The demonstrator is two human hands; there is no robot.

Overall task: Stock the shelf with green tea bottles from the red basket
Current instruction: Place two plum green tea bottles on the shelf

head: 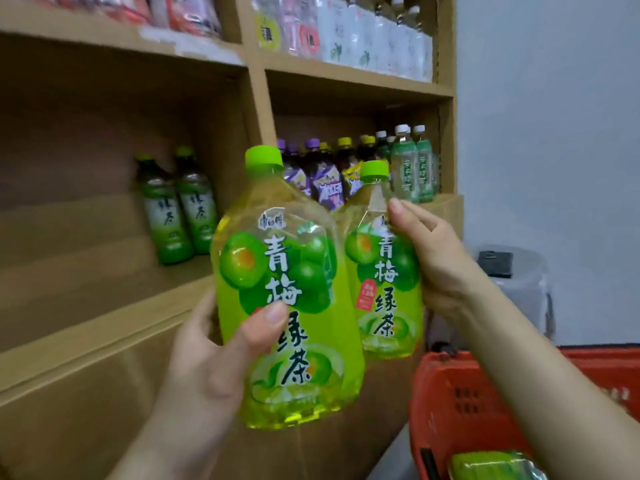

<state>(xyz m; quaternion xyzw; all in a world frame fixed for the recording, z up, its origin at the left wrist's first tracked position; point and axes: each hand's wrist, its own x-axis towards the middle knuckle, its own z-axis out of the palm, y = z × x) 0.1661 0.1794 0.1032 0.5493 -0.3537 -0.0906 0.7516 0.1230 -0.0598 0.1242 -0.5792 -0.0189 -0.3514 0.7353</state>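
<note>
Two green plum tea bottles, upright for shelving: left hand [207,368] grip closed around near bottle [287,306]; right hand [436,258] clasps far bottle [384,282]; shelf [104,327] ahead.

Red basket [460,393]: cut off by frame edge, my right arm across it. Top-shelf packets [180,12]: blurred, cropped. Dark bottles [325,168]: partly hidden behind my held bottles.

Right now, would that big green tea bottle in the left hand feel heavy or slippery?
Probably heavy: the bottle looks nearly full of liquid. Possibly slippery, since its plastic looks smooth and glossy, and the left hand grips only its lower half. Being tall, it may tip if set down carelessly.
</note>
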